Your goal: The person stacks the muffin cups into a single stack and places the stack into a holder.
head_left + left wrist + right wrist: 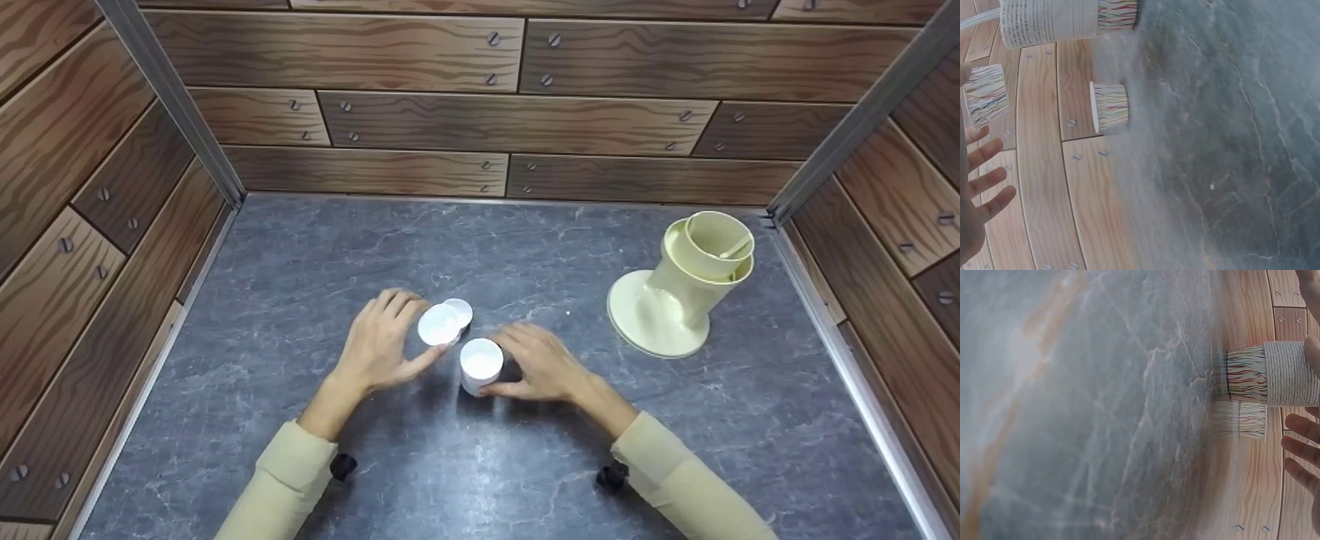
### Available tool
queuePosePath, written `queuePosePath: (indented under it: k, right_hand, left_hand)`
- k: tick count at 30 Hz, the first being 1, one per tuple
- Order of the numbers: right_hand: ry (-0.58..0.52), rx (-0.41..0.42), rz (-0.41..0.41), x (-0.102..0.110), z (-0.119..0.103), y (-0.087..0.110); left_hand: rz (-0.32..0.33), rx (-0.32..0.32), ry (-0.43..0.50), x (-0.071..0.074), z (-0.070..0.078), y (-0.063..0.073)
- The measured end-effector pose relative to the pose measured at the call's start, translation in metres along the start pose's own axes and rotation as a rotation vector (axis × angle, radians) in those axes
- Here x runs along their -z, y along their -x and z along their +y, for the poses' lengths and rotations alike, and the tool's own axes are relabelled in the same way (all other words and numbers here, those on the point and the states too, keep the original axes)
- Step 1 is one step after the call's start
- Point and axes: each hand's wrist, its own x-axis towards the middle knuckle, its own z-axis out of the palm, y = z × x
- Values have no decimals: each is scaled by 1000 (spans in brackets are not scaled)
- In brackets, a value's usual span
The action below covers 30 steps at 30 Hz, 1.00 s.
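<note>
My left hand pinches a small paper cup between thumb and forefinger, its white mouth facing up in the head view. In the left wrist view, that cup shows wavy coloured lines on its side, and the other fingers of the hand are spread. Just beyond it a second paper cup of the same pattern stands upright on the table. With thumb and fingers my right hand grips a stack of nested paper cups, whose many rims show as ribs. The stack stands upright close to my left thumb.
To the right stands a pale yellow, angled tubular holder on a round base, with a smaller tube inside its mouth. Wood-patterned walls enclose the grey marbled table at the back and both sides. A tiny white speck lies on the table.
</note>
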Motion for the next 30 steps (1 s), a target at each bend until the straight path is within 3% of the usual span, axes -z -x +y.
queuePosePath:
  k: [17,30]
  right_hand:
    - [1,23,4,-1,1,-1]
    - [30,46,41,0,-1,-3]
  left_hand:
    - [21,-108,54,-1,23,-5]
    - [-17,-121,79,-7,33,-7]
